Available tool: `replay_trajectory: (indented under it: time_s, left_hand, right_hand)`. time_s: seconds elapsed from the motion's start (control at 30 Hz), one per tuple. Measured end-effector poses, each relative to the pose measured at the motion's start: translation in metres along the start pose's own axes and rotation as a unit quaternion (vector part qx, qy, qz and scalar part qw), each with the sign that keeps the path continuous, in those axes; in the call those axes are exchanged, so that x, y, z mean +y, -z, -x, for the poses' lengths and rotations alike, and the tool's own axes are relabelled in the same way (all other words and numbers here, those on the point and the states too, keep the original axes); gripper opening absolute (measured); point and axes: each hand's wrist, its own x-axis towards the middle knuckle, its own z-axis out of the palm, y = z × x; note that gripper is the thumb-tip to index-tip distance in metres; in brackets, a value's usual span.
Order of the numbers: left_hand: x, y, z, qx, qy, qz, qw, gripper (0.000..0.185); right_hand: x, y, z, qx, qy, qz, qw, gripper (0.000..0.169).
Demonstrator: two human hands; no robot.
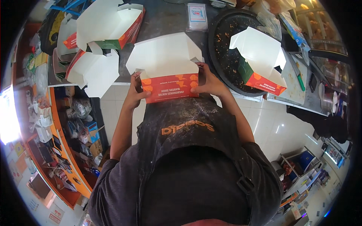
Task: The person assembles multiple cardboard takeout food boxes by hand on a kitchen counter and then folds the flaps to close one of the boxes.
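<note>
Close in front of my apron, a red printed paper food box (169,87) with a raised white lid is held between both hands. My left hand (137,90) grips its left end, thumb on the red front wall and fingers behind. At the right end, my right hand (208,82) holds it the same way, thumb on the front. The box's inside is mostly hidden from here. Another opened food box (261,59) sits at the right, partly over a round black pan (219,53). Several more opened boxes (104,25) are grouped at the left.
A dark worktop (161,21) runs across the front. On it lies a clear pack (197,17) with a printed label. To the right, a green-handled knife (300,80) rests on a cutting board (295,67). Shelves with bags and cartons (92,132) stand at the left.
</note>
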Motion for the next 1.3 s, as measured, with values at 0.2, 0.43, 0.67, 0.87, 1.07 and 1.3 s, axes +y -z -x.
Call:
replay_trajectory:
  time_s: [0.2,0.43,0.67,0.87,1.07,1.3]
  left_hand:
    - [-0.001,0.001,0.002,0.035,0.006,-0.021,0.999,0.096]
    - [0.003,-0.004,0.004,0.056,0.014,-0.039,0.998,0.097]
    - [0.005,0.001,0.005,0.033,0.039,-0.035,0.998,0.099]
    - [0.015,0.003,0.004,0.016,0.040,-0.100,0.994,0.092]
    - [0.017,0.017,0.010,0.047,0.036,-0.222,0.973,0.065]
    - [0.051,0.005,0.016,-0.035,-0.102,-0.355,0.929,0.103]
  right_hand:
    - [0.017,-0.019,0.007,0.051,-0.023,-0.109,0.992,0.099]
    - [0.035,-0.024,0.001,0.033,0.066,-0.137,0.988,0.081]
    - [0.021,-0.008,-0.002,0.012,-0.063,-0.051,0.997,0.088]
    - [0.013,-0.005,-0.002,0.050,-0.009,0.065,0.997,0.089]
    - [0.003,-0.011,-0.004,0.056,0.074,0.115,0.989,0.099]
    - [-0.016,0.006,-0.010,-0.023,0.236,0.112,0.965,0.116]
